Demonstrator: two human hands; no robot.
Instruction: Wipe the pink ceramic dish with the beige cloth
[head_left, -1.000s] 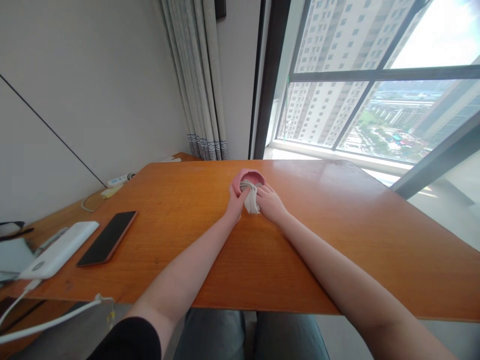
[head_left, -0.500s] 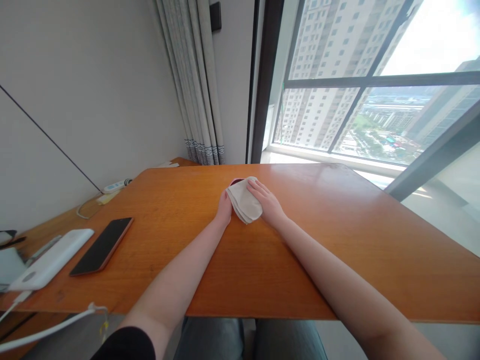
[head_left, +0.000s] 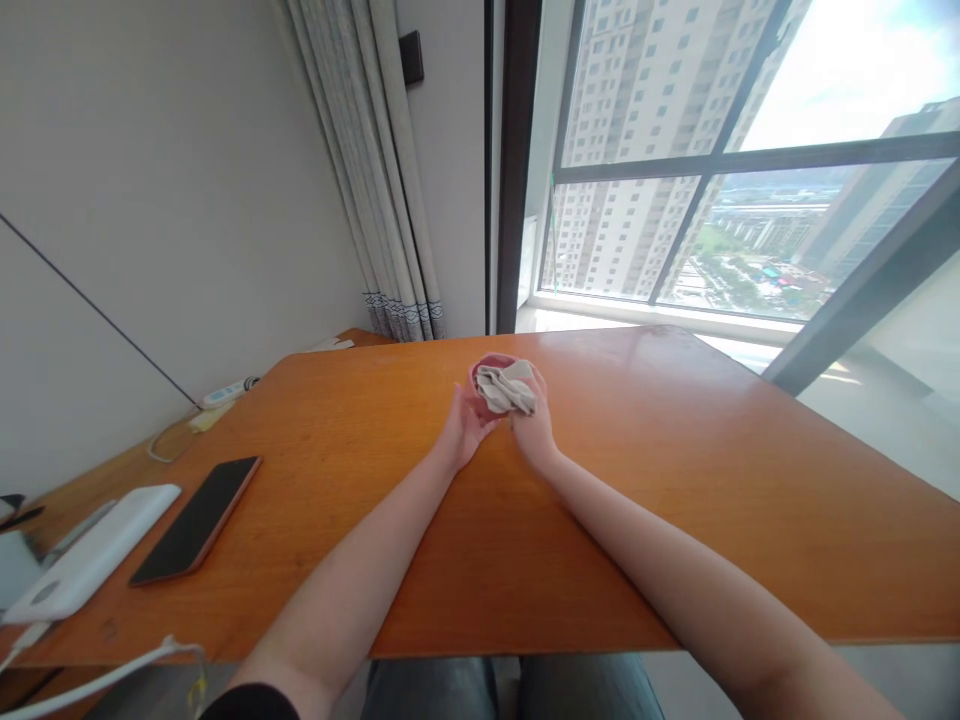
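both hands are busy: the left hand (head_left: pixel 461 430) grips the pink bowl (head_left: pixel 487 361) just ahead of it; the right hand (head_left: pixel 534 432) touches the bunched cloth (head_left: pixel 501 388) at the bowl's mouth, its grip too hidden to tell. work seems midway, neither thing set aside yet.

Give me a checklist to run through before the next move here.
1. Left grip at pink bowl: ok, touching its near left side.
2. Hold of right grip: cannot tell whether on cloth, bowl or both.
3. Cloth at the bowl's opening: ok, bunched there.
4. Bowl's inside fully visible: not ok, cloth covers much of it.
5. Bowl resting on the table: cannot tell.
6. Phone clear of both grips: ok, lying apart to the left.
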